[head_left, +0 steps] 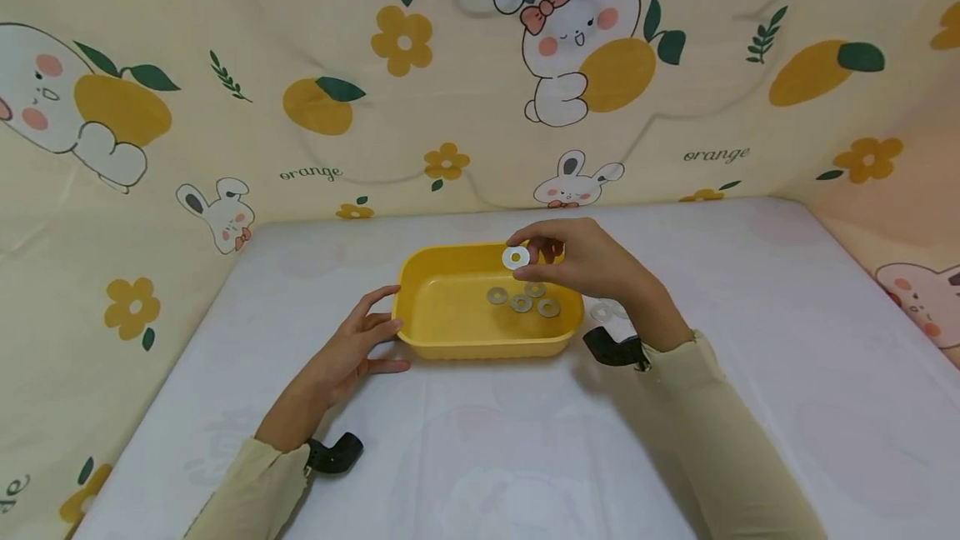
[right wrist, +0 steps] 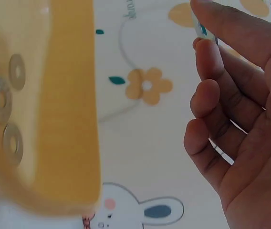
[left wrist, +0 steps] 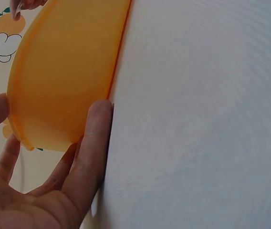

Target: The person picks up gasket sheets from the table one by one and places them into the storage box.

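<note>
Four washers (head_left: 556, 309) lie in the yellow tray (head_left: 442, 311), printed cloth (head_left: 465, 98) rising behind

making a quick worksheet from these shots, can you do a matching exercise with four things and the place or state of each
Column one
1. left hand
2. right hand
3. yellow tray
4. group of four washers

Column two
A. standing on the white cloth
B. lying on the tray's floor
C. holding the tray's left end
D. pinching a lone washer

Right pairs: 1-C, 2-D, 3-A, 4-B
</note>
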A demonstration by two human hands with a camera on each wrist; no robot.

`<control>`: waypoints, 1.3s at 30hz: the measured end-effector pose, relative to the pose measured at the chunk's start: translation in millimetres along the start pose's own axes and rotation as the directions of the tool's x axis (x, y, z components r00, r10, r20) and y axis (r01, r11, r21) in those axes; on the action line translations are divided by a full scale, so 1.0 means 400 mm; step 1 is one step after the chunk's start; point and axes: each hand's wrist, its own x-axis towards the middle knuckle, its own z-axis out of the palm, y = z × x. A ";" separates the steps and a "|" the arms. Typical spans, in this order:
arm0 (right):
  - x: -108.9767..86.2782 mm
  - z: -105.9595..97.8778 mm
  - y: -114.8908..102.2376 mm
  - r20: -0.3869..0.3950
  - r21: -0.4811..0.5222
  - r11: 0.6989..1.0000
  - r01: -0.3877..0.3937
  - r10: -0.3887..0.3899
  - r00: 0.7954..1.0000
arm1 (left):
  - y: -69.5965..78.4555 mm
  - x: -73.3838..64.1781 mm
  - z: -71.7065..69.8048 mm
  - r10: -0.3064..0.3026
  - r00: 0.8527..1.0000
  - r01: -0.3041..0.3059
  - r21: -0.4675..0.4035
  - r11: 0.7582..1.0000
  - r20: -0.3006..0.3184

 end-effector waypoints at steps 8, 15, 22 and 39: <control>0.032 0.047 -0.008 0.034 0.054 0.998 -0.029 0.027 0.999 | 0.000 0.001 -0.003 -0.004 1.000 0.004 -0.003 1.000 0.001; 0.033 0.070 0.023 0.086 0.018 0.992 -0.124 0.122 0.989 | 0.000 0.000 -0.004 0.009 1.000 -0.009 -0.002 1.000 0.018; 0.031 0.077 0.043 0.095 0.014 0.990 -0.138 0.136 0.986 | -0.001 0.001 -0.006 0.005 1.000 -0.005 0.003 1.000 0.009; 0.035 0.105 0.093 0.017 -0.045 0.978 -0.203 0.204 0.979 | -0.001 0.001 -0.006 0.003 1.000 -0.003 0.003 1.000 0.005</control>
